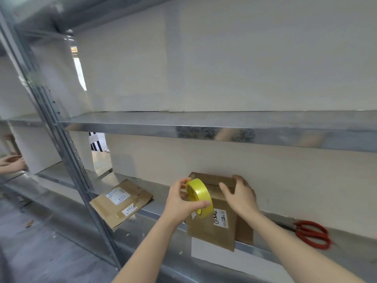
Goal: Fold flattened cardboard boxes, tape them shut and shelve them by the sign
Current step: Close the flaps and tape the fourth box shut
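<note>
Folded box (218, 198): stands on lower shelf (350, 238) at front edge, one flap hanging over the lip; top seam not seen taped.

R hand (241, 196): fingers spread apart, laid on box top. Judged to be holding flaps down and steadying box for taping.

L hand (181, 203): clamped round yellow tape roll (199, 196), held at box's upper left corner, prob. to start a strip.

Scissors (312, 233): on shelf right of box, within reach for cutting.

Flattened box (122, 203): left of it, awaiting folding.

Left hand (181, 203): grips yellow tape roll (199, 198) against the box (216, 209).
Right hand (239, 194): rests on box top.
Scissors (312, 233): right of box.
</note>
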Demonstrator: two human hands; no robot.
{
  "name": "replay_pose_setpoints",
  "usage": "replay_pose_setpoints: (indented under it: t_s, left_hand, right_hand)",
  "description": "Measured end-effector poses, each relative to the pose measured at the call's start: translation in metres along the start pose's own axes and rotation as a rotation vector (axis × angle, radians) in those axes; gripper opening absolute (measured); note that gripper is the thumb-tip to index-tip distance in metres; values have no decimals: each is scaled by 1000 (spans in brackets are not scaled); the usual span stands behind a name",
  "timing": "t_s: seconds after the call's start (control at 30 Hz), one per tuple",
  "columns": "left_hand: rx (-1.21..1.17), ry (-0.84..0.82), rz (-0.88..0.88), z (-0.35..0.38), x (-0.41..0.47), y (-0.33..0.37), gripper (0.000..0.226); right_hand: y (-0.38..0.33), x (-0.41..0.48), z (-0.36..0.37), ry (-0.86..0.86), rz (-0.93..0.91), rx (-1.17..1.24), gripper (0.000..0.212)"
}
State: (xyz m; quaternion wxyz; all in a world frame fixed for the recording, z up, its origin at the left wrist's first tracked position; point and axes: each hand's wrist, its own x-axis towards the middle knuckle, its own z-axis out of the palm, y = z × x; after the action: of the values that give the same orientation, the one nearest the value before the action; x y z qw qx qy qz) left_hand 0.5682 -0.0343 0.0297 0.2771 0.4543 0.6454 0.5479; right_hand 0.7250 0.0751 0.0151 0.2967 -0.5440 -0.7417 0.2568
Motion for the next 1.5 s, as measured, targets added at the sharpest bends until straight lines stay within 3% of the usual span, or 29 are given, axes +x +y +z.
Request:
replay_pose_setpoints:
  t_s: [0.07,0.23,0.37,0.5,0.6,0.77,0.87,1.07,1.2,1.4,1.5]
  left_hand:
    - [-84,-28,-29,8,6,8,84]
    - [-319,-120,-132,28,23,24,87]
    - [-500,-184,-178,45,25,39,76]
    - [-584,-309,-280,69,27,53,60]
    - [-700,-227,-343,86,38,57,45]
    - [-447,-166,-341,111,57,59,66]
    - [-447,-121,-366,118,66,61,33]
    - [-137,-132,-153,122,113,71,15]
    - [151,-228,52,123,139,75,21]
    - [295,-342,137,108,179,52,21]
    - [442,-491,229,120,183,38,21]
  right_hand:
    - [-3,-11,-6,-2,-141,137,58]
    - [-14,-11,-28,-330,-304,490,58]
    - [-13,-5,-51,-397,-414,415,46]
    - [-10,-1,-78,-418,-444,493,36]
    - [9,2,-99,-431,-458,447,40]
    - [37,7,-126,-422,-420,359,31]
    - [40,10,-130,-381,-410,354,28]
    - [28,10,-121,-220,-281,334,33]
    - [9,7,-107,-88,-50,183,40]
    - [-17,-36,-89,-273,340,475,36]
    - [-18,-55,-71,-256,448,418,44]
